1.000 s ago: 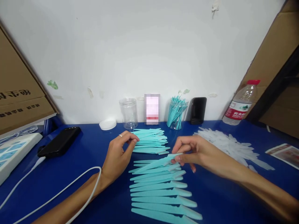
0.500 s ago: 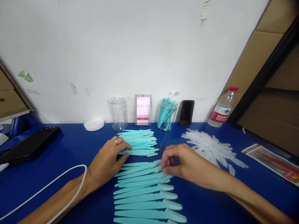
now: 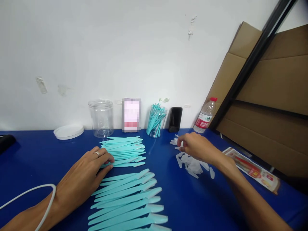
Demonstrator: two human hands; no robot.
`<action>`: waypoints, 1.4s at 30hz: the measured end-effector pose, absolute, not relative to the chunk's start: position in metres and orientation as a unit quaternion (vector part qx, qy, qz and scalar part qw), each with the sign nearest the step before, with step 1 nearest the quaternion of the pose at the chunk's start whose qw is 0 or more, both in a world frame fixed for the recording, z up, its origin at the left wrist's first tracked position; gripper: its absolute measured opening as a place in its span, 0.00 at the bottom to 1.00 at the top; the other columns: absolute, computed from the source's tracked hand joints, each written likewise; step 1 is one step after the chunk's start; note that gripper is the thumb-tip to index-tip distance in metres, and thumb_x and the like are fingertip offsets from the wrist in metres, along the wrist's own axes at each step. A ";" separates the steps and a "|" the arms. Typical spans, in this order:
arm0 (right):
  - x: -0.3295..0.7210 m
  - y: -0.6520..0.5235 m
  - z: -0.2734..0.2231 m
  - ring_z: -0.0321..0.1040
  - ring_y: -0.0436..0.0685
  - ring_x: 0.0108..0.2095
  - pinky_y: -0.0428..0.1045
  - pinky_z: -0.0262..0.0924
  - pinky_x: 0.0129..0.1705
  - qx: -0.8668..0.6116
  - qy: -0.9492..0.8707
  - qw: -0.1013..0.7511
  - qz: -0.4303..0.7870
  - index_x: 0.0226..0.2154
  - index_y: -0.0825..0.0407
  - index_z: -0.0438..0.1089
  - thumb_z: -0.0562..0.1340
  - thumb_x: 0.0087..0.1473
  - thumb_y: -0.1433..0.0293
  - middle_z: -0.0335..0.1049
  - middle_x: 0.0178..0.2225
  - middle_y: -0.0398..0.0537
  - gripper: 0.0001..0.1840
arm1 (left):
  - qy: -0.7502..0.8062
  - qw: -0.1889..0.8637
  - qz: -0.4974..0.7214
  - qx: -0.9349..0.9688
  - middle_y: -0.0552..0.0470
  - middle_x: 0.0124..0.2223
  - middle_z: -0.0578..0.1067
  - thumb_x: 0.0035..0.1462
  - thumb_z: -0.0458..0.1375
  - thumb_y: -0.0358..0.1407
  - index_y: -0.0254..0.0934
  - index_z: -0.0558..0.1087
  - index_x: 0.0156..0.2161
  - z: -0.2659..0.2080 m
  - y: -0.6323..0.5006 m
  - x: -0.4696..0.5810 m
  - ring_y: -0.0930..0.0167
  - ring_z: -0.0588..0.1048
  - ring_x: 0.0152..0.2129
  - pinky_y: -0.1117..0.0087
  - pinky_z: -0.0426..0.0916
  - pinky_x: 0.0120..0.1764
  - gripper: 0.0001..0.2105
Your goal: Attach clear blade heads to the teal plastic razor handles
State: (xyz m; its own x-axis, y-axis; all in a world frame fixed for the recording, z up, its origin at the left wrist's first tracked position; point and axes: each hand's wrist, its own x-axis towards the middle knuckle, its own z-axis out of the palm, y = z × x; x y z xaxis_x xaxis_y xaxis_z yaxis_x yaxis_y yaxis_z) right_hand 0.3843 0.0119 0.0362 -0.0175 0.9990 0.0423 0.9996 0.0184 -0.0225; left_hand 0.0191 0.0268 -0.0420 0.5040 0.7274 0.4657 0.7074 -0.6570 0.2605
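Observation:
Teal eyebrow razors [image 3: 126,208] with pale covers at their right ends lie in a spread row near me. Beyond them is a tighter stack of teal razors [image 3: 125,148]. My left hand [image 3: 93,166] lies at the left end of this stack, thumb and forefinger closed about the handle ends of the nearest razors. My right hand [image 3: 196,146] is over a loose heap of translucent white blade covers [image 3: 193,165]. Its fingers are bent in a pinch among the covers, with a white piece showing between them; the palm and wrist hide part of the heap.
Along the wall stand a clear jar [image 3: 101,118], a blurred pink card [image 3: 131,115], a jar of teal sticks [image 3: 156,121], a black phone [image 3: 175,119] and a water bottle [image 3: 205,116]. A white lid [image 3: 68,132] lies left, a printed packet [image 3: 252,170] right. A white cable [image 3: 49,205] crosses my left forearm.
My right hand has moved from the row of razors to the heap of white covers. The view has turned right. My left hand stays by the stack.

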 end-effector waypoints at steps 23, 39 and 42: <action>0.307 -0.008 0.015 0.66 0.53 0.27 0.45 0.63 0.24 -0.479 -0.637 0.394 0.459 0.33 0.53 0.70 0.62 0.57 0.60 0.70 0.27 0.45 0.12 | 0.455 0.105 0.308 0.829 0.60 0.25 0.65 0.70 0.42 0.39 0.42 0.61 0.34 -0.022 0.004 0.033 0.71 0.66 0.21 0.71 0.60 0.27 0.12; 0.293 -0.006 -0.012 0.64 0.51 0.27 0.42 0.60 0.20 -0.458 -0.593 0.411 0.519 0.34 0.54 0.74 0.67 0.54 0.58 0.69 0.26 0.44 0.15 | 0.438 0.166 0.308 0.828 0.58 0.28 0.67 0.71 0.43 0.40 0.41 0.63 0.35 -0.027 -0.005 0.038 0.70 0.66 0.24 0.70 0.59 0.30 0.13; 0.293 -0.007 -0.015 0.64 0.50 0.27 0.42 0.61 0.20 -0.448 -0.592 0.408 0.531 0.34 0.54 0.74 0.67 0.54 0.59 0.69 0.26 0.44 0.14 | 0.438 0.169 0.309 0.827 0.58 0.29 0.69 0.71 0.43 0.39 0.41 0.63 0.35 -0.026 -0.007 0.039 0.70 0.67 0.25 0.69 0.60 0.31 0.12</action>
State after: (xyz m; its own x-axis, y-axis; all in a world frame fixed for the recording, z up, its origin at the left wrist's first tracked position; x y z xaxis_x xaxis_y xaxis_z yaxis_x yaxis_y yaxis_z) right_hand 0.2932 -0.0065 -0.0149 -0.2652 0.9642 0.0079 0.0977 0.0350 -0.9946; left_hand 0.0390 -0.0065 -0.0258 0.4261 0.8287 0.3629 0.6202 -0.5596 0.5497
